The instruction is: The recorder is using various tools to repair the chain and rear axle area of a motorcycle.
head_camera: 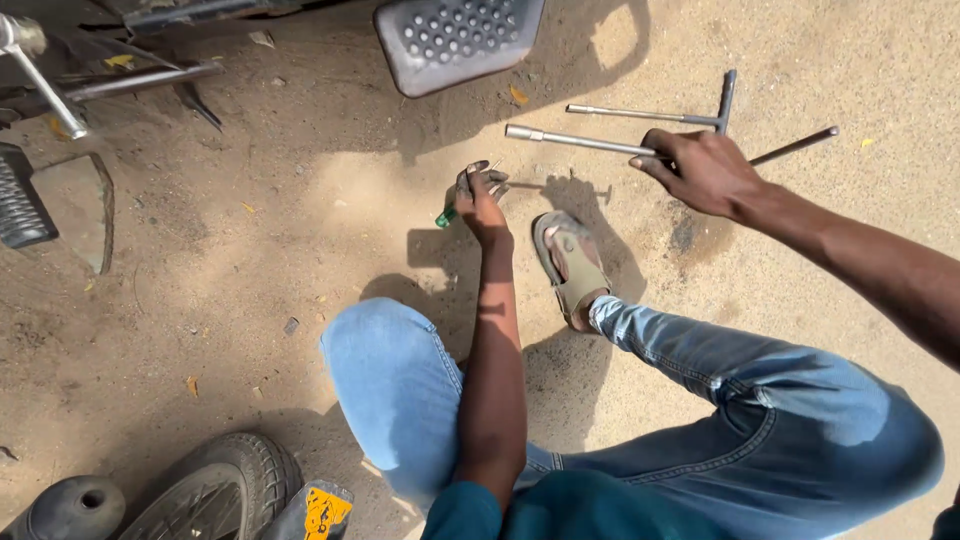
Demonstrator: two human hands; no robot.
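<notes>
Two T-handled wrenches lie left-to-right on the sandy ground; the right hand (700,170) curls its fingers around the nearer wrench (580,142), while the left hand (478,195) pinches a green-handled tool (446,216).

The sandy ground (300,230) in the middle and left of the view is open, with only small stones and leaf bits on it. Ahead, the perforated metal footrest (455,40) blocks the way at the top. At the upper left, a metal frame with thin rods (130,80) and a ribbed pedal (20,200) close that side. To the right of the footrest lie two T-handle wrenches (655,115), one just beside the other, crossing the path there. Near the body, the bent knees in jeans (400,380) and the sandalled foot (572,265) take the room. At the lower left stands a tyre (225,485).
</notes>
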